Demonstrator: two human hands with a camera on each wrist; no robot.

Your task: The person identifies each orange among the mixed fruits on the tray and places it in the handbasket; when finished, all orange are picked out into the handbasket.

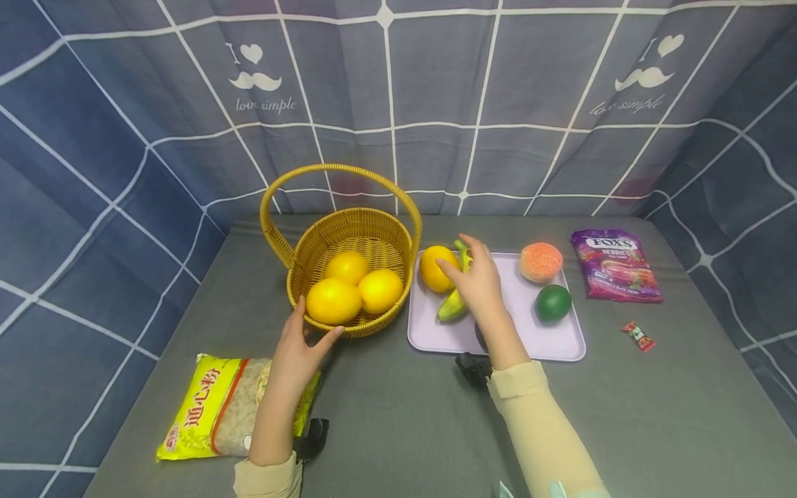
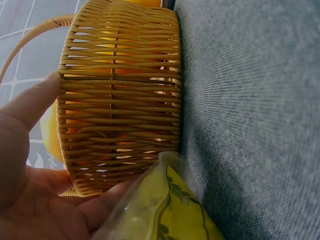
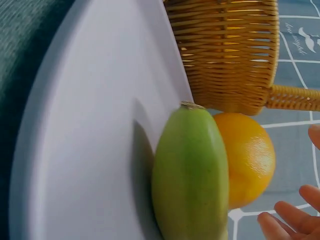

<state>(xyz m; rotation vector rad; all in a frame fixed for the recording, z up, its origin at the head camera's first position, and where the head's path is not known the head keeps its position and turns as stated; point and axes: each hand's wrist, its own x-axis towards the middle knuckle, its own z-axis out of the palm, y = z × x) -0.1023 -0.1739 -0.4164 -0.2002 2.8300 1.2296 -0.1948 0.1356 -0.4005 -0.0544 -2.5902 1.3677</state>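
The right hand is spread wide and holds nothing. It is over the pale purple flat tray, just beside the round orange fruit and the long yellow-green banana. The orange fruit sits on the tray, near the round brown woven basket. The left hand is spread too, with its thumb touching the basket; I can't tell how hard it presses.

To grab the orange fruit well, I think the thumb should go on one side and the fingers on the other, then lift straight up so the banana isn't bumped.

The head view shows three round yellow fruits inside the basket. The right wrist view shows a gap between the fingertips and the orange fruit, which is hard to see from above. The left wrist view shows the thumb on the basket's edge.
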